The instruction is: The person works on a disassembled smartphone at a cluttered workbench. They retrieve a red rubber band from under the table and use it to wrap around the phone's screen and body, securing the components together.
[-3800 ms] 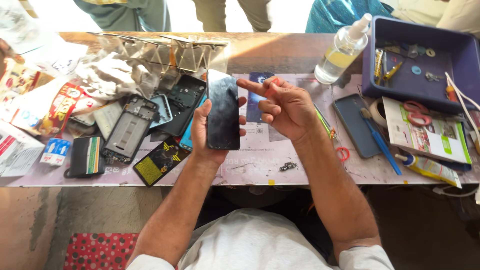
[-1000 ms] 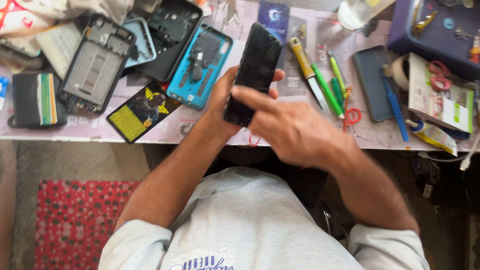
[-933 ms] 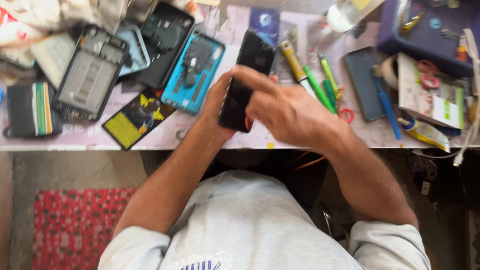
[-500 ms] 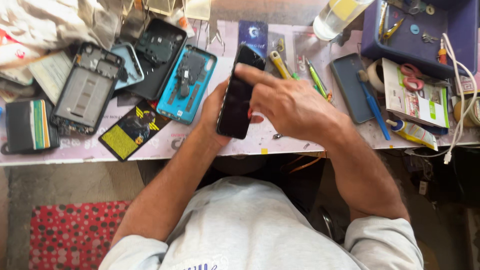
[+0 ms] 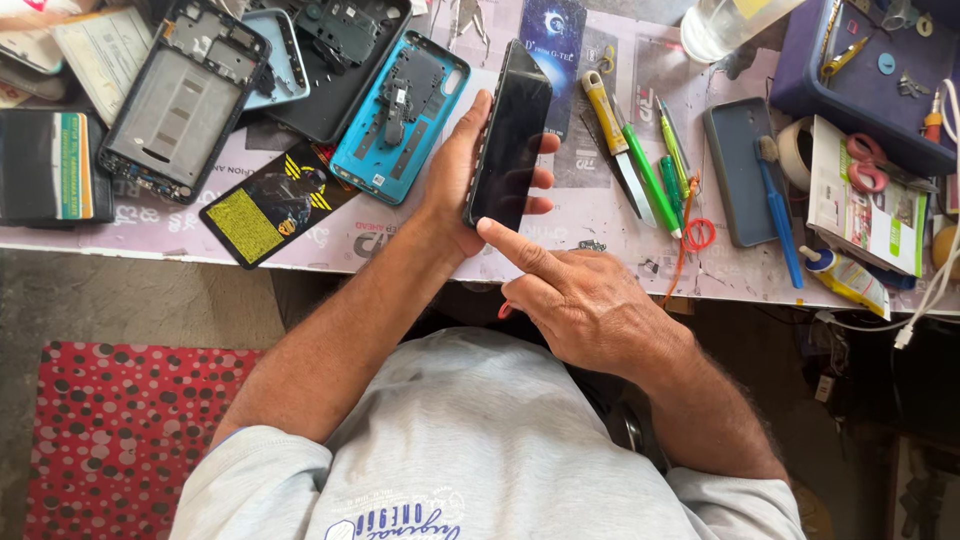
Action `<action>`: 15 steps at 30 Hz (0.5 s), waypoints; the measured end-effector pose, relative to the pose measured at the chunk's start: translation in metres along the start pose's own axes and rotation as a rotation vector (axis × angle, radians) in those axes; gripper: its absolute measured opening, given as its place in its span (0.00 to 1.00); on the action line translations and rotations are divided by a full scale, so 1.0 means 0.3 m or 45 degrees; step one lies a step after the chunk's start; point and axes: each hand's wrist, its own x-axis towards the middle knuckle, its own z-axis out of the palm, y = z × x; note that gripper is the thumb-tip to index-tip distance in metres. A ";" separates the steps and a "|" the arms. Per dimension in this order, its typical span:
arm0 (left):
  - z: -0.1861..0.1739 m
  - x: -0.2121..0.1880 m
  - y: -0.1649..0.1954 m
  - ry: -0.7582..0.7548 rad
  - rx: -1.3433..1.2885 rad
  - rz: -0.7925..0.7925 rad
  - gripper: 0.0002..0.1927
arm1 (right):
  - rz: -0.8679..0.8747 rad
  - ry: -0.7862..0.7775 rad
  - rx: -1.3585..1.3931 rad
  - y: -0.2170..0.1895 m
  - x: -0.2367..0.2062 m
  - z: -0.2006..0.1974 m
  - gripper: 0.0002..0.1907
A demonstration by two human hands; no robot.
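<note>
My left hand [image 5: 455,175] grips a black smartphone [image 5: 510,135] by its edges, dark screen up, held above the front part of the workbench [image 5: 590,215]. My right hand [image 5: 575,300] sits just below the phone at the bench's front edge, index finger stretched out and touching the phone's lower corner, the other fingers curled with nothing in them.
Left of the phone lie a teal phone back shell [image 5: 400,115], a dark phone frame [image 5: 185,95], a black case [image 5: 335,60] and a yellow-black battery [image 5: 275,200]. Right of it are a yellow-handled knife [image 5: 615,135], green pens [image 5: 655,175], a grey phone [image 5: 740,170] with a blue toothbrush [image 5: 775,205], and a purple tray [image 5: 870,95].
My right hand has slid off the phone's screen down to its lower corner. The left hand still holds the phone, now tilted more upright; the camera has moved closer.
</note>
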 end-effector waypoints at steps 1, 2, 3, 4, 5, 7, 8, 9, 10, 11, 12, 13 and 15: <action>0.002 0.001 -0.002 0.007 0.023 0.020 0.31 | -0.015 0.019 -0.020 -0.001 -0.002 0.001 0.08; 0.004 0.001 -0.004 0.017 0.047 0.040 0.31 | -0.030 0.038 -0.037 -0.003 -0.004 0.003 0.08; 0.006 0.001 -0.007 0.023 0.072 0.059 0.31 | -0.016 0.026 -0.041 -0.004 -0.004 0.006 0.08; 0.007 0.001 -0.008 0.027 0.097 0.086 0.32 | -0.004 0.020 -0.048 -0.003 -0.003 0.009 0.07; 0.009 0.001 -0.010 0.031 0.122 0.112 0.32 | 0.009 0.012 -0.054 -0.003 -0.002 0.011 0.06; 0.010 0.000 -0.014 0.038 0.133 0.113 0.33 | -0.010 0.040 -0.052 -0.003 0.001 0.013 0.05; 0.009 0.000 -0.014 0.040 0.123 0.094 0.33 | -0.020 0.053 -0.048 -0.003 0.003 0.013 0.04; 0.007 -0.001 -0.013 0.043 0.115 0.074 0.32 | -0.006 0.063 -0.037 -0.003 0.006 0.012 0.05; 0.004 -0.001 -0.014 0.038 0.126 0.072 0.32 | 0.010 0.074 -0.031 -0.006 0.007 0.011 0.06; 0.001 0.000 -0.013 0.028 0.141 0.073 0.32 | 0.023 0.089 -0.029 -0.003 0.011 0.007 0.07; -0.002 0.002 -0.011 0.020 0.158 0.075 0.32 | 0.012 0.092 -0.032 0.003 0.017 0.003 0.06; -0.005 0.003 -0.009 0.022 0.138 0.072 0.32 | 0.008 0.089 -0.028 0.007 0.020 -0.003 0.05; -0.008 0.007 -0.009 0.026 0.081 0.055 0.32 | 0.011 0.104 -0.049 0.013 0.022 -0.014 0.05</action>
